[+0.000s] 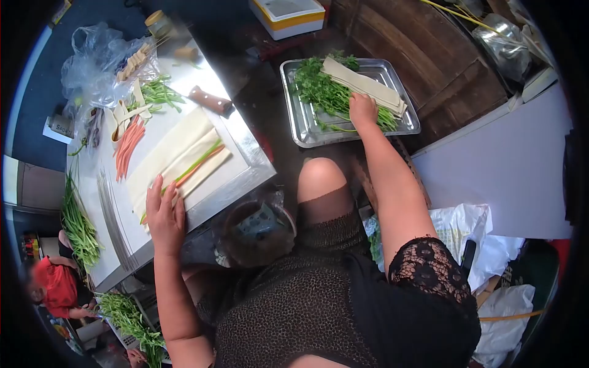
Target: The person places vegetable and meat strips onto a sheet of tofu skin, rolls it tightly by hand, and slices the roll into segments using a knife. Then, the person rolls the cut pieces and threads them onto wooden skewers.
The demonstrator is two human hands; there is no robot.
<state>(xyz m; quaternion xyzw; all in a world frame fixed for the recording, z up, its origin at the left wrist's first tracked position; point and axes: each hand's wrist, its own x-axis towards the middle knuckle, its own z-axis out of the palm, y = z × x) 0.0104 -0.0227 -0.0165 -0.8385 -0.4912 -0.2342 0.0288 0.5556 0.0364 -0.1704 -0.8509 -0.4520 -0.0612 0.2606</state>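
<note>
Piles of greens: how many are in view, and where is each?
4: tray greens by the right hand; cut greens near the knife handle; long greens on the table's left side; leafy greens at bottom left. More may be hidden.

Little lettering can be made out, and none with certainty.
On the small box (62,127) at the far left edge of the table, a short word in capitals is printed, seemingly "SPORT", though it is too small to be confirmed. Pale letters are also borne by the dark green item (532,270) at the lower right, but they cannot be read.
</note>
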